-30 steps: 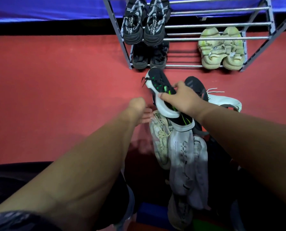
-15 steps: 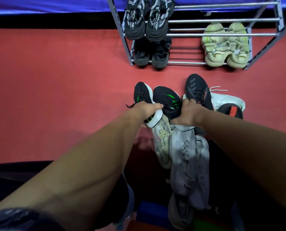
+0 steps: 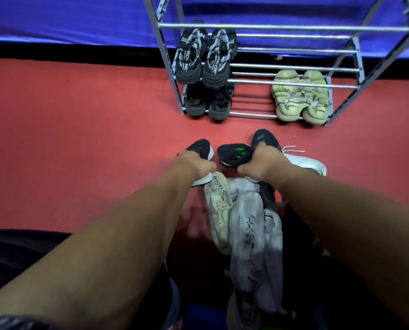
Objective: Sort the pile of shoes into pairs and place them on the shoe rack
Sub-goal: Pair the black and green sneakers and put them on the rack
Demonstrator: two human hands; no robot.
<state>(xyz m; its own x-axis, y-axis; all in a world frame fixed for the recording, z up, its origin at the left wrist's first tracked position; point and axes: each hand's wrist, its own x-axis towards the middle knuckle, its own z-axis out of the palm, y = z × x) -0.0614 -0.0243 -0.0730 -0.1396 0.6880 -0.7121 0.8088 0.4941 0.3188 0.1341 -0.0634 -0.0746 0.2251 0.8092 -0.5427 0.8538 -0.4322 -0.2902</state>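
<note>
The left hand [image 3: 197, 165] is closed around a black shoe with a white sole [image 3: 200, 148], its toe pointing away from the person. The right hand [image 3: 262, 163] grips a matching black shoe with green marks [image 3: 234, 154], held just beside the first, a narrow gap between the two toes. Beyond both hands stands the shoe rack [image 3: 270, 26], with a black-and-white pair [image 3: 203, 58] on a middle rail, a dark pair [image 3: 208, 101] on the bottom rail below it, and pale green sandals [image 3: 301, 98] to the right. Beneath and behind the hands, the pile of shoes [image 3: 248, 222] lies on the red floor [image 3: 79, 139]: cream and grey-white sneakers, another black shoe [image 3: 265, 139] and a white shoe [image 3: 303, 160] just right of the right hand.
</note>
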